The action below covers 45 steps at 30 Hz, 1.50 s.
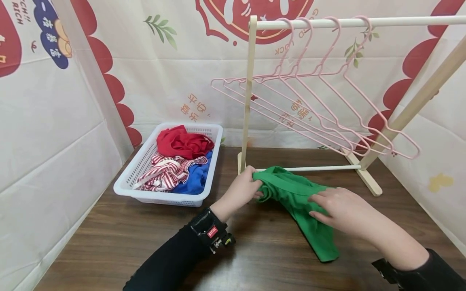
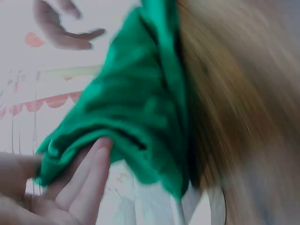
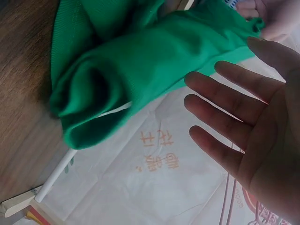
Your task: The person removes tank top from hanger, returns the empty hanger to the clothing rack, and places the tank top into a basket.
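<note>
A green garment [image 1: 302, 198] lies bunched on the wooden table, partly lifted at its left end. My left hand [image 1: 243, 186] pinches that end between thumb and fingers; in the left wrist view the cloth [image 2: 136, 89] hangs from the fingers in folds. Over the garment's right part is my right hand [image 1: 340, 210], its fingers spread and slightly bent. The right wrist view shows this hand [image 3: 253, 117] with nothing in the fingers, apart from the green cloth [image 3: 159, 65], whose open tube-like end faces the camera.
A white plastic basket [image 1: 121, 188] on the left holds a red garment [image 1: 183, 142], a striped one [image 1: 167, 171] and a blue one [image 1: 196, 178]. Behind the green garment stands a wooden rack [image 1: 249, 97] with several pink hangers [image 1: 320, 76] on its rail. Printed cloth walls [image 1: 160, 81] enclose the table.
</note>
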### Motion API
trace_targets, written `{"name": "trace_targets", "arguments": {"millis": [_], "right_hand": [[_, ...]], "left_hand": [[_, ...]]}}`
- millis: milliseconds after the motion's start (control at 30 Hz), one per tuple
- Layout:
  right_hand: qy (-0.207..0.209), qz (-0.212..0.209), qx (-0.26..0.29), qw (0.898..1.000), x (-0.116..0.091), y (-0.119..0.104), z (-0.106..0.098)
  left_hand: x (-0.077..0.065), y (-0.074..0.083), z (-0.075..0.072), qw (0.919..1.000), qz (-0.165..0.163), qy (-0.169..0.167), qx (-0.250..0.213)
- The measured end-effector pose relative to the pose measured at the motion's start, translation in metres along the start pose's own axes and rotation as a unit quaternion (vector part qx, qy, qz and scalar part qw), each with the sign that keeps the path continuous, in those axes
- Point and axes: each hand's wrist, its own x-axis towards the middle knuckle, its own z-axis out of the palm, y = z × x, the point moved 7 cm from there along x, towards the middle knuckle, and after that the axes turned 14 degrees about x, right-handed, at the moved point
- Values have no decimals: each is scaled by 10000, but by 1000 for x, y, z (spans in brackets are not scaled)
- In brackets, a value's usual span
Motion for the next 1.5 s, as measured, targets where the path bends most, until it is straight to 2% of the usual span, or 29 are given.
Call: {"name": "trace_targets", "arguments": {"millis": [67,167,233,333,400,500,700,867,967,1033,1100,1200,1367,1500], "right_hand": [[-12,38,4,10000,0,1,0],[66,78,-3,9999,0,1,-1],[160,201,15,9997,0,2,-2],[313,497,56,9983,1,4,-5],[414,668,68,9969,2,5,-7],[493,998,119,9937,3,9,-9],[648,1698,374,9826,4,21,-15],[793,1823,497,9788,9,24,-19],[842,1878,555,9770,11,24,-20],[875,1960,604,9748,13,25,-21],[888,2030,633,9731,16,25,-21],[860,2045,675,9727,22,24,-21],[743,1882,763,9763,35,17,-18],[741,1798,782,9778,42,14,-14]], "left_hand": [[-2,1,-5,9937,-139,151,-1103],[-3,2,-12,9750,-283,382,-2171],[-5,2,-18,9612,-338,565,-2680],[-8,2,-30,9440,-284,853,-3176],[-12,4,-40,9382,-188,1032,-3297],[-18,8,-57,9348,34,1291,-3310],[-24,12,-94,9208,510,1830,-3408],[-32,10,-122,9053,700,2263,-3526],[-39,10,-135,9003,769,2575,-3423],[-43,12,-140,9012,852,2733,-3255],[-45,15,-139,9065,925,2777,-3042],[-44,18,-129,9237,894,2738,-2526],[-38,18,-103,9554,681,2410,-1566],[-32,18,-84,9703,692,2214,-686]]}}
